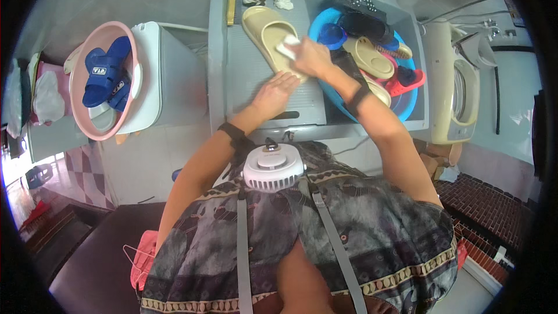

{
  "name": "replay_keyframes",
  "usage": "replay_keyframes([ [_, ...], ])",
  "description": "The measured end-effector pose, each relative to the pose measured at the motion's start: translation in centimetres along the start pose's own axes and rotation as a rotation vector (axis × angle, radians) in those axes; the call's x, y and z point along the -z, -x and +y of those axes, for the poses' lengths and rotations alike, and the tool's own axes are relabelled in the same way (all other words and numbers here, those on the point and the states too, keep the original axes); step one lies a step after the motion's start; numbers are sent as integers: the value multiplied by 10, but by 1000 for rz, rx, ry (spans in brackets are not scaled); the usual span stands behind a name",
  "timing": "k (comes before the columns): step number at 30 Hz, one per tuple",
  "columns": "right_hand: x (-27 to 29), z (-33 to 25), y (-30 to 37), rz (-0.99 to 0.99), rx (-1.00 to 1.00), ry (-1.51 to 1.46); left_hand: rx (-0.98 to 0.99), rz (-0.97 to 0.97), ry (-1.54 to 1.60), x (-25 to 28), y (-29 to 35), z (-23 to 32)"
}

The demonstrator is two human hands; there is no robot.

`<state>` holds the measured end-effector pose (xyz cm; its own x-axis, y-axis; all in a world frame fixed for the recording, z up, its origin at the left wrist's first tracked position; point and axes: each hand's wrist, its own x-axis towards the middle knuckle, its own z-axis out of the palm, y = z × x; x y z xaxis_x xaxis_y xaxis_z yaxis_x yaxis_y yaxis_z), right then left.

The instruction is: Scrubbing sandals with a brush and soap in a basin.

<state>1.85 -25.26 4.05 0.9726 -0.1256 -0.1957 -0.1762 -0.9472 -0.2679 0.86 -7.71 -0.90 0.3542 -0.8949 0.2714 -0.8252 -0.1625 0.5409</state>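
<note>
A beige slipper (264, 38) lies sole down on the grey ribbed washboard (244, 58) in the sink, its toe pointing away from me. My left hand (276, 91) holds the slipper's heel end from the left side. In my right hand (314, 58) is a small white block (288, 46), perhaps soap or a brush, pressed to the slipper's footbed. To the right of that hand stands a blue basin (414, 96) full of footwear, among it another beige slipper (372, 61), a red slipper (405, 81) and black ones.
A yellow stick-like brush (231, 9) and two crumpled cloths lie beyond the washboard. On the left, a pink basin (136, 52) with blue slippers rests on a white machine (154, 90). A front-loading washer (453, 81) stands at the right. The sink's grey rim (244, 135) is nearest me.
</note>
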Motion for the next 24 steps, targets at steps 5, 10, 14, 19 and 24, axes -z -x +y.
replay_keyframes([
  [5, 29, 42, 81, -100, -120, -115, -37, 41, -61, 5, -9, -3],
  [10, 31, 66, 100, 186, -322, -322, 344, -329, -46, 26, -39, 12],
  [14, 2, 72, 115, 258, -290, -477, 211, -21, -272, 4, -56, 11],
  [19, 0, 72, 120, 277, -340, -537, 403, -222, -332, -4, -68, 7],
  [24, -1, 80, 115, 259, -308, -669, 364, -180, -318, 12, -42, -8],
])
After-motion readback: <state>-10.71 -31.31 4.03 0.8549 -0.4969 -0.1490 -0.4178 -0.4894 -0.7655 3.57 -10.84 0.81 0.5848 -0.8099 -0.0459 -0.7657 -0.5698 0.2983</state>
